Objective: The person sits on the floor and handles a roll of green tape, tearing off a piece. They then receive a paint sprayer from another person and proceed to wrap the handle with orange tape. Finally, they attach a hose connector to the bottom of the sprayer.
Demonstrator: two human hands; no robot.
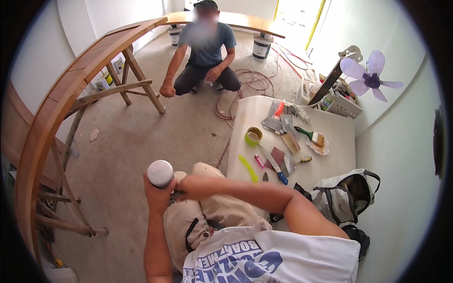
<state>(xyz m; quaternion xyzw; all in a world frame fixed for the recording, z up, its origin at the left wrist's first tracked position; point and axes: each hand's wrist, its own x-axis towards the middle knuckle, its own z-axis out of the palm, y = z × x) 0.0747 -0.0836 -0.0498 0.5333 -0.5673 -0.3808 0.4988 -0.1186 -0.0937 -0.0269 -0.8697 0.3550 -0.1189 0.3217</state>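
My left hand (155, 192) is wrapped round a small round can (160, 172) with a pale grey-white top, held upright above my knees. My right arm reaches across my body, and my right hand (181, 187) is right beside the can. Its fingers are blurred and partly hidden, so I cannot see whether they grip anything. Right of my hands, a low white table holds a roll of green tape (253, 136), a blue-handled knife (276, 166), a green-handled paintbrush (311, 135), a pink lighter-like object (259, 161), a brown sandpaper sheet (275, 158) and several scrapers.
Another person (206, 52) squats ahead on the concrete floor (141, 137). Long wooden boards (61, 89) rest on wooden trestles (137, 70) at the left and on buckets (262, 46) behind. A red hose (257, 82) lies coiled. A fan (372, 80) and backpack (347, 193) are at the right.
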